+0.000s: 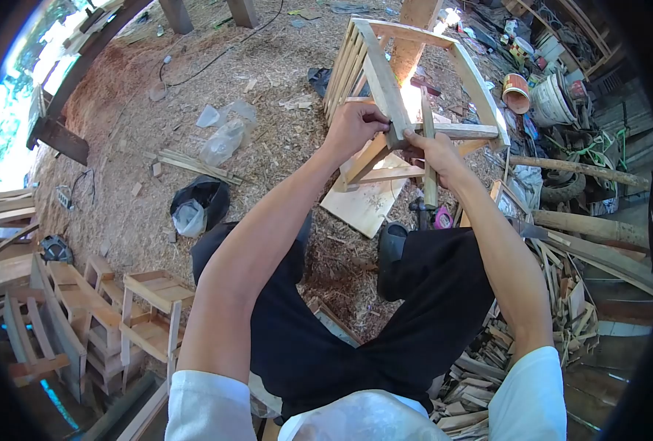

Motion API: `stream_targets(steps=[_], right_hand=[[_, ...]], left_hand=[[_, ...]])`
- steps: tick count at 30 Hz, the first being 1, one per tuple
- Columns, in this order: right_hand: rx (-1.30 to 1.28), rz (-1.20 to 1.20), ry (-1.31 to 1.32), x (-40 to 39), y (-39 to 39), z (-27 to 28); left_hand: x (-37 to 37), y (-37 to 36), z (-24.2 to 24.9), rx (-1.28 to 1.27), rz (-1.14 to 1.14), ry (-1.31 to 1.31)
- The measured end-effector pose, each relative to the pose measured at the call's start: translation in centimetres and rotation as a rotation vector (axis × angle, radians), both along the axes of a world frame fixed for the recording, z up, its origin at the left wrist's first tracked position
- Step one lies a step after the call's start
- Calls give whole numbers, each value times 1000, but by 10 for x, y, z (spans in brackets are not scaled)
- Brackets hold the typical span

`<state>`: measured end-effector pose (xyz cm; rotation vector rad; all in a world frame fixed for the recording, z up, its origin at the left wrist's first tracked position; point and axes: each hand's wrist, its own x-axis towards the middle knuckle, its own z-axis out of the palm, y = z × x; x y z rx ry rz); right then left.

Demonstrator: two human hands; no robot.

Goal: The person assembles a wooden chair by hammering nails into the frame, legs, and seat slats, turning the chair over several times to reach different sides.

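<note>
A wooden chair frame [380, 75] with a slatted side lies tipped over in front of me. My left hand [356, 131] is at the near end of its thick rail, thumb and fingers pinched together against the wood. Whatever small thing they pinch is too small to make out. My right hand [438, 156] is closed round the wooden handle of what looks like a hammer [430, 187], held upright beside the rail. Its thumb touches the rail's end. A dark head shows at the handle's far end. Below the frame lies a pale flat board [359, 206].
Sawdust and shavings cover the ground. Plastic bags [231, 132] and a black bag [200, 202] lie to the left. Small wooden stools [153, 309] stand at lower left. Scrap wood [481, 382] is piled at lower right, buckets [516, 93] at upper right.
</note>
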<state>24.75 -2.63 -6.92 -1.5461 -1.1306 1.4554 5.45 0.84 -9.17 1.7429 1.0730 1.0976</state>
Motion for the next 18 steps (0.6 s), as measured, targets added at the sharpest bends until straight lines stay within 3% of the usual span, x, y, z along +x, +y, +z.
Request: stream_targets(steps=[4, 18], right_hand=[[-19, 4, -7, 0, 0, 1], [-38, 10, -33, -1, -3, 6]], left_hand=[[-1, 1, 11, -18, 14, 140], [-5, 10, 12, -76, -65, 118]])
